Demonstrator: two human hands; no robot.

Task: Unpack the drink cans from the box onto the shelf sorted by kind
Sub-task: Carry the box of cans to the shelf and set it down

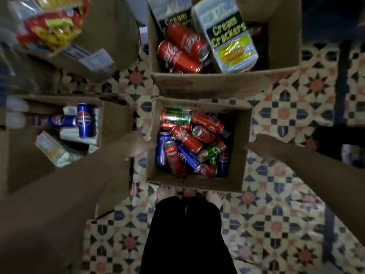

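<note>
Cans mixed in box; left hand, right hand grip box sides.

red, blue, green cans, star-patterned floor

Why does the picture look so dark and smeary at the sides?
Head view: dim light overall; the box of cans in the middle is fairly sharp, while the snack packets top left smear with blur; the wide lens bends the edges, and the left hand and right hand look shadowy.
</note>
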